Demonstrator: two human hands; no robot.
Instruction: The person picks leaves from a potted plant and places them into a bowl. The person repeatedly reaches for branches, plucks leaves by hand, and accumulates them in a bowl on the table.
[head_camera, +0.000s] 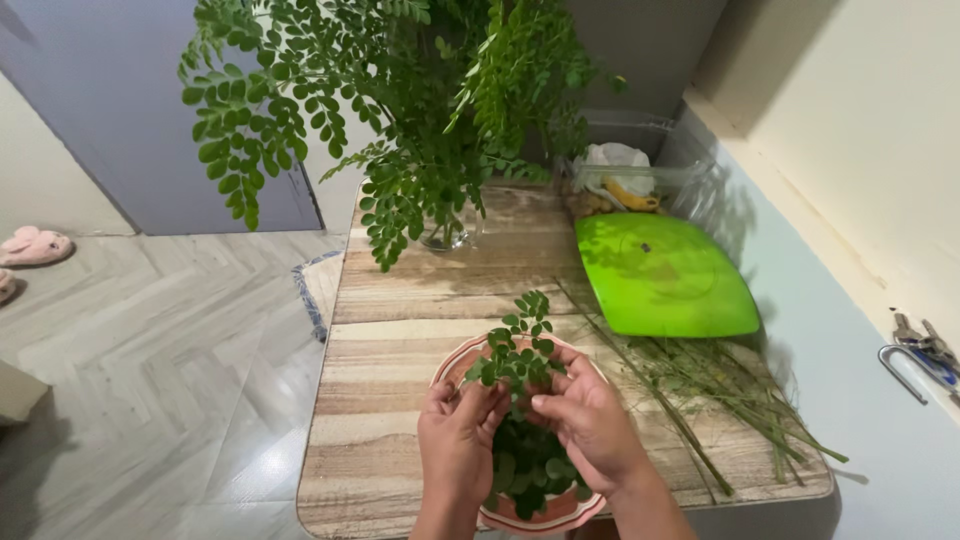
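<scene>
Both my hands are over a pink bowl (455, 362) holding several loose small green leaves (528, 468). My left hand (458, 440) and my right hand (588, 420) together pinch a small leafy sprig (518, 345) that stands up above the bowl's far rim. The bowl sits near the front edge of a wood-grain table (400, 330).
A large bunch of leafy branches (400, 90) stands in a glass vase (450, 232) at the table's back. A green square plate (662, 275) lies to the right, bare stems (715, 385) in front of it. A clear container (625, 180), keys (925, 350), pink slippers (32, 246) on the floor.
</scene>
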